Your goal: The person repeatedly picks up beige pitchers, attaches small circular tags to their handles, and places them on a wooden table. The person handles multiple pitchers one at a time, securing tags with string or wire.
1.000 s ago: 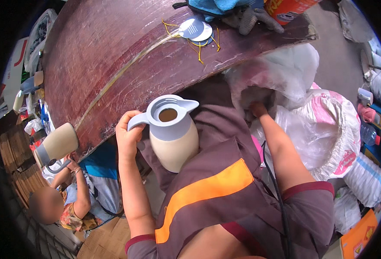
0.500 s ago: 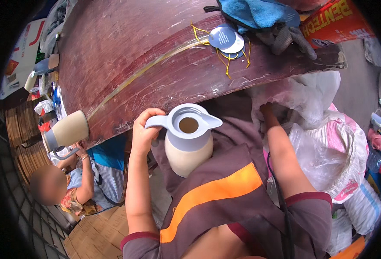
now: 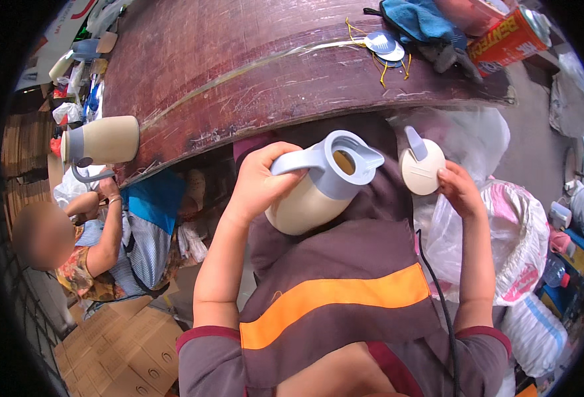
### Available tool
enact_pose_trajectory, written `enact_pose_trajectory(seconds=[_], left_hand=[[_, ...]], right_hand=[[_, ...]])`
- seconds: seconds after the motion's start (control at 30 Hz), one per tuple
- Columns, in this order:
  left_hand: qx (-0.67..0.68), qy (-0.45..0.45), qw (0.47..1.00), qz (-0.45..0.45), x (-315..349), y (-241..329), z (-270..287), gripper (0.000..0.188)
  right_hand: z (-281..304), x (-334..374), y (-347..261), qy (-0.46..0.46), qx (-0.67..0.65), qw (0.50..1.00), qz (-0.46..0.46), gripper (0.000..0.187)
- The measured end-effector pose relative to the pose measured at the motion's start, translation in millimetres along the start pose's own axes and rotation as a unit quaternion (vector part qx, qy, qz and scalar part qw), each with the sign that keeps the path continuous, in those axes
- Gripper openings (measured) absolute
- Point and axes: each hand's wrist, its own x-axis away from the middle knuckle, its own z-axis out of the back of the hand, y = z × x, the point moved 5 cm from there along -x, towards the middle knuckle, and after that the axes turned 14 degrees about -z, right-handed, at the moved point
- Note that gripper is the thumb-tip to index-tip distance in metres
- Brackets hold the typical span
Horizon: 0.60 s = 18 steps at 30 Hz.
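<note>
Head view: I see my left hand wrapped around the grey handle of a cream jug, fingers curled tight so the body hangs tilted over my lap, its mouth open and facing up toward me. My right hand pinches the round cream lid at its lower edge, fingertips pressed to the rim, just beside the spout (held close, I judge, for fitting). A second jug lies on the wooden table.
</note>
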Motion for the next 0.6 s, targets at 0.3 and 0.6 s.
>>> enact_pose_trajectory(seconds=[0.3, 0.6], left_hand=[[-0.121, -0.011, 0.988, -0.097, 50, 17, -7, 0.024], [-0.173, 0.04, 0.968, -0.179, 41, -5, 23, 0.024]], right_hand=[[-153, 22, -67, 0.037, 0.45, 0.85, 0.271, 0.056], [-227, 35, -42, 0.065, 0.53, 0.673, 0.511, 0.058]])
